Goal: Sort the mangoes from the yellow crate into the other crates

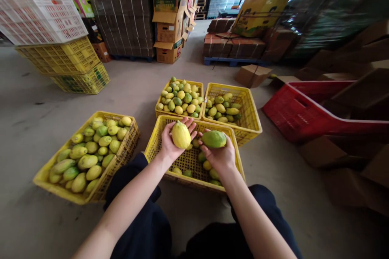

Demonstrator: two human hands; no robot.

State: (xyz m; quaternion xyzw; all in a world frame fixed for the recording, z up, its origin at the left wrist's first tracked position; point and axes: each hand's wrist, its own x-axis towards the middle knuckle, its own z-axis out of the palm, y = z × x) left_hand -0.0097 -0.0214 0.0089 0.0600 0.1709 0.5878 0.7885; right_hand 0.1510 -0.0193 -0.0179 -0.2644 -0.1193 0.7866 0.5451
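Note:
A yellow lemon [181,135] rests in my left hand [169,145], its palm up and fingers partly spread beneath the fruit. My right hand [223,156] cradles a green lemon [214,139] that lies on its side. Both hands are above the near yellow crate [194,185], where several yellow and green lemons [207,165] lie mostly toward the right part of the bottom. Behind it, a smaller crate heaped with lemons [181,94] stands beside a partly filled yellow crate [251,119].
To my left sits a long yellow crate [59,195] full of larger yellow-green lemons. A red crate [304,109] and cardboard boxes [331,156] crowd the right. Stacked crates [60,54], wrapped pallets [121,12] and cartons [167,32] stand farther back.

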